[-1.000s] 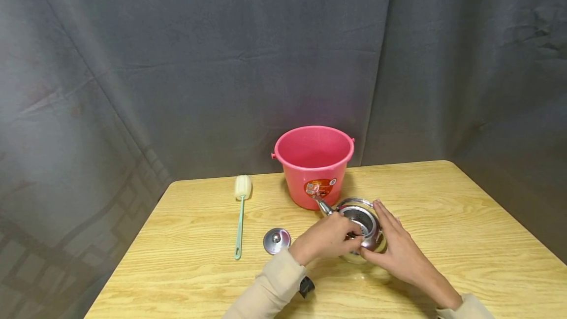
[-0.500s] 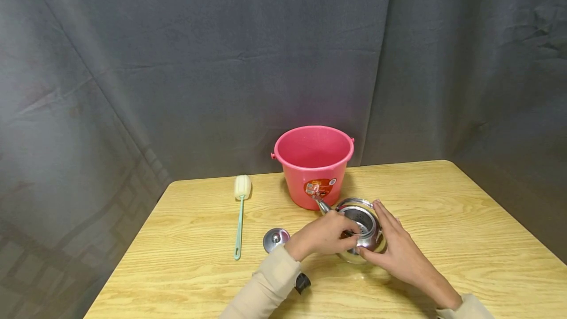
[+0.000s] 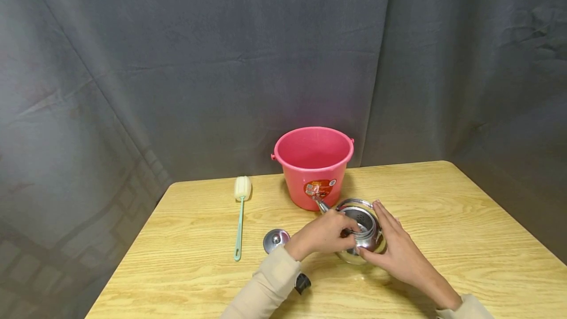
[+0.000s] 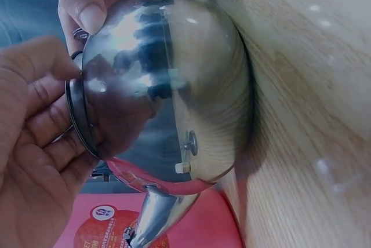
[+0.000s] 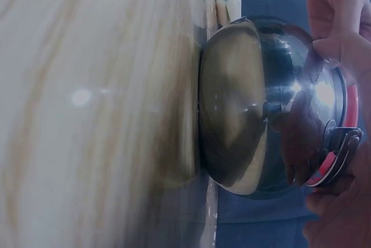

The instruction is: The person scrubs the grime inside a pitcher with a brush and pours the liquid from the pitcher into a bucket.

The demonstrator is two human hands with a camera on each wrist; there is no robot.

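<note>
A shiny steel teapot [image 3: 374, 240] with a spout stands on the wooden table. Inside its mouth sits a perforated strainer [image 3: 363, 216]. My left hand [image 3: 325, 234] reaches over from the left and pinches the strainer's rim; the fingertips inside the mouth are partly hidden in the head view. My right hand [image 3: 396, 252] grips the teapot's right side, thumb on the near shoulder and fingers up by the handle. In the left wrist view the teapot [image 4: 156, 80] appears sideways, its base on the table. The round steel lid [image 3: 275, 239] lies left of my left hand.
A pink bucket [image 3: 296, 181] stands behind the teapot, near the spout. Further left lies a bottle brush [image 3: 239, 223] with a cream sponge head and green handle. Grey curtains [image 3: 212, 73] hang behind the table.
My left hand has shifted slightly left along the teapot's mouth, its sleeve covering a bit more of the lid. The right hand and teapot have stayed in place.
</note>
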